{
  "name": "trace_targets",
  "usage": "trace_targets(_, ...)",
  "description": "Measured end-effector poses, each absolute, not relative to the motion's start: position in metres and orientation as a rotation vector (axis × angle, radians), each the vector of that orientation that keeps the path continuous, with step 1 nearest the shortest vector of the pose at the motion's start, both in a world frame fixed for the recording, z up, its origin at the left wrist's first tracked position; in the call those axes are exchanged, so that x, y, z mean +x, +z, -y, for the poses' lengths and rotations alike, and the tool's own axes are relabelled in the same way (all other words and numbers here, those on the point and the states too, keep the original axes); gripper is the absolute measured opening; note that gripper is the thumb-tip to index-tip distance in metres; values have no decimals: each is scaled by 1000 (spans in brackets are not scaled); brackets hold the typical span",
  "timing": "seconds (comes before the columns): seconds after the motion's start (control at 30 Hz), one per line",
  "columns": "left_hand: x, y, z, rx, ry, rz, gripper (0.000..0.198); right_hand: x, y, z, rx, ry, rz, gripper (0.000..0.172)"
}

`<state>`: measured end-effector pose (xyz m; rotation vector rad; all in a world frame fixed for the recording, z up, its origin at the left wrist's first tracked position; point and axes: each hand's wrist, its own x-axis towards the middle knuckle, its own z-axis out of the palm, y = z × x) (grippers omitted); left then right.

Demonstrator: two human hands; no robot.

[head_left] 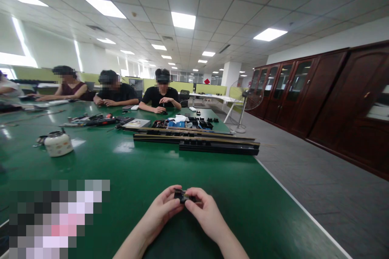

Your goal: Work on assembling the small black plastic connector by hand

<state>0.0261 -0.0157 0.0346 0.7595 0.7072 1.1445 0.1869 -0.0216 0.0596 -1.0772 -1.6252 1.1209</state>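
Note:
Between both hands, just above the green table point(231, 194), is a small black part point(181, 196) whose exact kind I cannot make out. My left hand point(165, 206) pinches its left side between thumb and fingers. On the opposite side, my right hand point(200, 205) has its thumb and fingertips closed on the same part. A small brownish bit shows at the right fingertips, too small to name. The fingers cover much of the part.
Long black rails point(219, 147) with thin brass-coloured rods lie across the table ahead. Behind them are a tray of black parts point(206, 123) and scattered tools point(100, 120). A white jar point(58, 144) stands left. Several people sit at the far side; a fan point(244, 95) stands right.

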Motion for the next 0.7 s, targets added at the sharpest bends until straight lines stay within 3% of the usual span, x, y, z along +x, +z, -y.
trace_targets(0.7, 21, 35, 18, 857, 1035, -794, 31, 186, 48, 18, -1138, 1204, 1568, 21)
